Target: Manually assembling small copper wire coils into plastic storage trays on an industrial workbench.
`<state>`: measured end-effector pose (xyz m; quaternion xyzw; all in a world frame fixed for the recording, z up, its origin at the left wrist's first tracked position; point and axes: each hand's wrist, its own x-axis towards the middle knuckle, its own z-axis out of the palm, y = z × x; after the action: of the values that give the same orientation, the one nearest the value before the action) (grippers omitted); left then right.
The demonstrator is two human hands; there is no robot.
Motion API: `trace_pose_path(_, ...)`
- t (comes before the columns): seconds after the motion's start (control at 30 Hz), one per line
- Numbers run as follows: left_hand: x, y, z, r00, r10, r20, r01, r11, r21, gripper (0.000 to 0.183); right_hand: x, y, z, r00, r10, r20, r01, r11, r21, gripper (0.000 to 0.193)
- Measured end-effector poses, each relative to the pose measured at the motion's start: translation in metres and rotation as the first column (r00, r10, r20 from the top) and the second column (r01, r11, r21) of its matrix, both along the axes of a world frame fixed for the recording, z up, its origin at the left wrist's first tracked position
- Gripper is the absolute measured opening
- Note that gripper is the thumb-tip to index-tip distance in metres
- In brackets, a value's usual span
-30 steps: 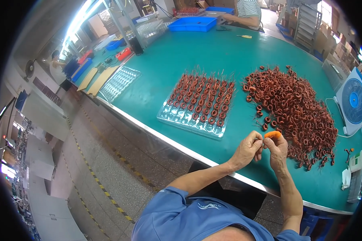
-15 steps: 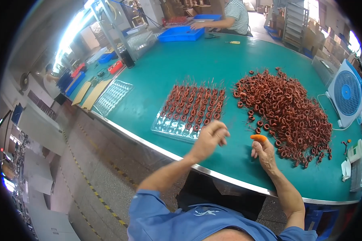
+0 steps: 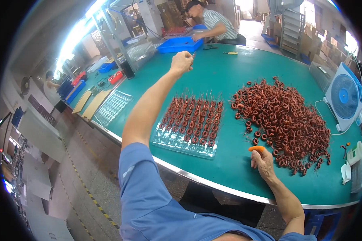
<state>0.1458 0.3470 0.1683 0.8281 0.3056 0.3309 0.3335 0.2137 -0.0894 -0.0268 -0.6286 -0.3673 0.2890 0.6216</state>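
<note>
My left hand [image 3: 182, 62] reaches far over the table, just short of a blue tray [image 3: 173, 49]. Its fingers are pinched together, and a small dark reddish bit shows at their tips, too small to name. My right hand [image 3: 263, 161] hovers near the front edge, closed, with an orange finger cot [image 3: 256, 149] on the index finger; whatever it may hold is hidden. To its right lies a big heap of copper-red wound ring coils [image 3: 283, 120] with wire ends sticking out. Left of it, a clear plastic tray [image 3: 181, 148] carries rows of the same coils [image 3: 191, 118].
A co-worker [image 3: 219, 24] sits across the table by the blue tray. A yellow-handled tool [image 3: 231, 53] lies near there. At right stand a blue fan [image 3: 344, 94] and a white-green box [image 3: 354, 154]. Another clear tray [image 3: 113, 106] lies at the left edge.
My left hand has swung forward from beside the coil tray to the far blue tray. The right hand has hardly moved. The co-worker leans further into view.
</note>
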Motion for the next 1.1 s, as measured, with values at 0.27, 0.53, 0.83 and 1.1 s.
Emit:
trace_pose_path(0.27, 0.026, 0.038, 0.035, 0.99, 0.058, -0.132, -0.05, 0.997, 0.064, 0.017, -0.003, 0.0, 0.004, 0.999, 0.01, -0.036, -0.011, 1.0, -0.015, 0.023)
trace_pose_path(0.53, 0.045, 0.042, 0.04, 0.964, 0.139, -0.227, -0.09, 0.973, 0.214, 0.016, -0.002, 0.001, 0.007, 0.999, -0.027, -0.031, 0.025, 0.998, -0.06, 0.02)
trace_pose_path(0.83, 0.031, 0.031, 0.053, 0.976, 0.076, -0.204, -0.032, 0.977, 0.211, 0.022, -0.004, -0.001, 0.003, 0.998, 0.0, -0.063, -0.003, 0.999, -0.046, 0.02)
trace_pose_path(1.1, -0.067, -0.063, -0.047, 0.992, -0.118, 0.049, 0.096, 0.94, 0.327, 0.018, 0.001, 0.004, 0.0, 0.999, -0.026, -0.046, 0.023, 0.997, -0.067, 0.019)
